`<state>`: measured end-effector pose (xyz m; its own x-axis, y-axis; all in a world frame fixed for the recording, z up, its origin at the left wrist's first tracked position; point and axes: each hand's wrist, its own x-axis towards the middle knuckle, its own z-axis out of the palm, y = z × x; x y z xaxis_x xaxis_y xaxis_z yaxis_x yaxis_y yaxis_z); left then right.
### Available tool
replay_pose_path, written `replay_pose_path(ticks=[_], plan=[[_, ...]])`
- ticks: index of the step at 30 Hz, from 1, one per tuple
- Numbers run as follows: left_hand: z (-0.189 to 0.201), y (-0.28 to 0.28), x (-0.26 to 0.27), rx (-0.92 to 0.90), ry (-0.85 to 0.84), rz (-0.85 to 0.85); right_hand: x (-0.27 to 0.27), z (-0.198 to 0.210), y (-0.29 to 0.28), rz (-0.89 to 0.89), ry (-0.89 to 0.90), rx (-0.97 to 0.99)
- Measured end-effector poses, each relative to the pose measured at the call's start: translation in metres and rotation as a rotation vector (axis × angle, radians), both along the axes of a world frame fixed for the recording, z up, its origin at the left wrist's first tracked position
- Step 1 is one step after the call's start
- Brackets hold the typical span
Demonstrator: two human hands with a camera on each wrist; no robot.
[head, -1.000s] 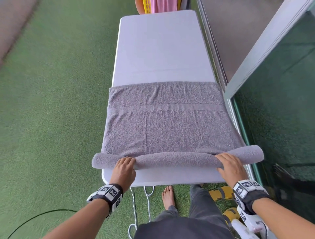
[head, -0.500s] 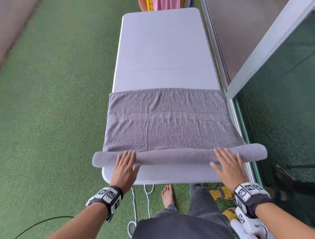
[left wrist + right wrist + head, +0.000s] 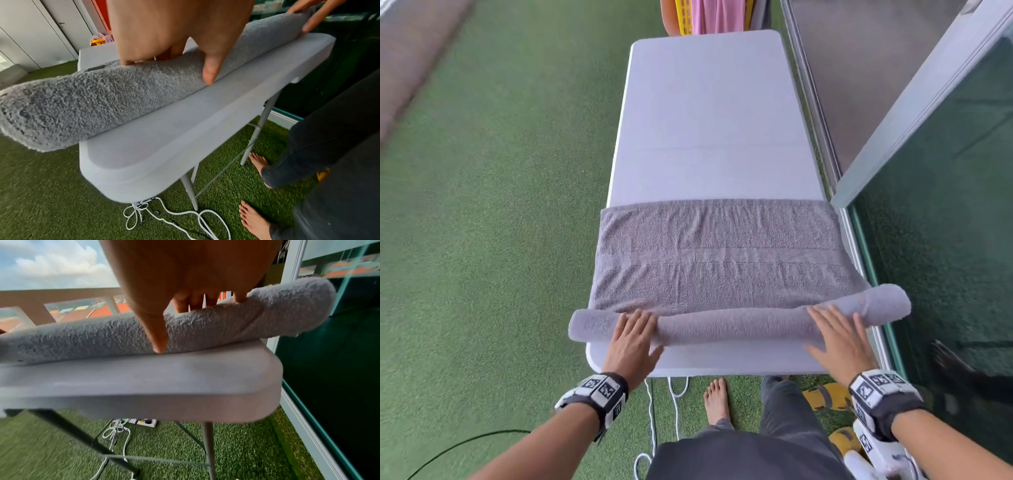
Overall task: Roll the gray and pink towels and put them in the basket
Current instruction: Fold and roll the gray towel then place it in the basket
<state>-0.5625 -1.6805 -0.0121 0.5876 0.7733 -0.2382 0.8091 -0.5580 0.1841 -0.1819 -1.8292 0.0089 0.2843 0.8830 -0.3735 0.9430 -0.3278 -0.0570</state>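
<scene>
Along the near edge of the surface [image 3: 709, 113] lies the rolled part of the gray towel [image 3: 722, 263], both ends overhanging the side edges. Toward its left end the left hand [image 3: 631, 346] presses flat, fingers straight and close together. Toward its right end the right hand [image 3: 842, 342] presses with fingers straight and slightly spread. Beyond the far edge hangs a pink towel [image 3: 717, 15].

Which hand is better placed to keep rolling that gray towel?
Neither alone, I think. The left hand and right hand both lie flat on the roll, one near each end, so pushing together should keep it even.
</scene>
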Motion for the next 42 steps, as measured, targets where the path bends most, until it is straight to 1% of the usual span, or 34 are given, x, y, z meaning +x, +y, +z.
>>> replay_pose_path(ticks=[2, 5, 7, 9, 11, 14, 17, 19, 21, 22, 24, 25, 27, 30, 35, 39, 41, 42], plan=[[0.000, -0.002, -0.003, 0.025, 0.002, -0.031, -0.006, 0.000, -0.007, -0.003, -0.028, -0.053], [0.010, 0.006, 0.005, 0.097, -0.006, 0.002, -0.008, 0.006, 0.004, -0.012, -0.037, -0.084], [0.013, 0.014, 0.011, 0.116, -0.066, 0.070, -0.005, 0.011, 0.016, -0.043, -0.030, -0.057], [0.013, 0.017, 0.015, 0.070, -0.092, 0.140, -0.004, 0.013, 0.021, -0.097, -0.012, 0.027], [0.009, 0.014, 0.012, 0.018, -0.060, 0.107, -0.004, 0.012, 0.014, -0.102, -0.003, 0.066], [0.008, 0.008, 0.004, -0.005, -0.004, -0.026, -0.012, 0.006, -0.007, -0.070, 0.023, -0.016], [0.011, 0.019, 0.004, 0.027, 0.024, -0.060, -0.011, 0.003, -0.011, -0.056, 0.041, -0.006], [0.015, 0.034, 0.011, 0.072, 0.004, -0.050, -0.006, 0.007, 0.000, -0.054, 0.013, -0.018], [0.018, 0.046, 0.022, 0.079, -0.018, -0.005, 0.000, 0.012, 0.010, -0.091, -0.005, 0.040], [0.018, 0.049, 0.027, 0.074, -0.050, 0.033, 0.003, 0.013, 0.012, -0.134, 0.000, 0.090], [0.015, 0.052, 0.034, -0.006, -0.086, 0.048, 0.012, 0.014, 0.008, -0.190, 0.011, 0.132], [0.013, 0.052, 0.034, -0.040, -0.088, 0.018, 0.015, 0.012, 0.002, -0.186, 0.003, 0.120], [0.012, 0.050, 0.028, -0.049, -0.064, -0.010, 0.019, 0.009, -0.011, -0.165, -0.030, 0.089], [0.013, 0.048, 0.017, -0.007, -0.035, 0.026, 0.020, 0.002, -0.018, -0.199, -0.041, 0.072], [0.008, 0.023, -0.009, -0.037, 0.001, 0.086, 0.007, -0.010, 0.007, -0.147, -0.009, 0.121], [0.006, -0.013, -0.016, -0.059, 0.026, 0.090, 0.017, -0.007, 0.013, -0.085, -0.022, 0.048], [0.009, -0.016, -0.009, -0.078, -0.015, 0.092, 0.028, 0.000, 0.019, -0.058, -0.044, -0.038], [0.008, -0.013, -0.005, -0.053, -0.052, 0.095, 0.032, 0.006, 0.024, -0.051, -0.051, -0.064]])
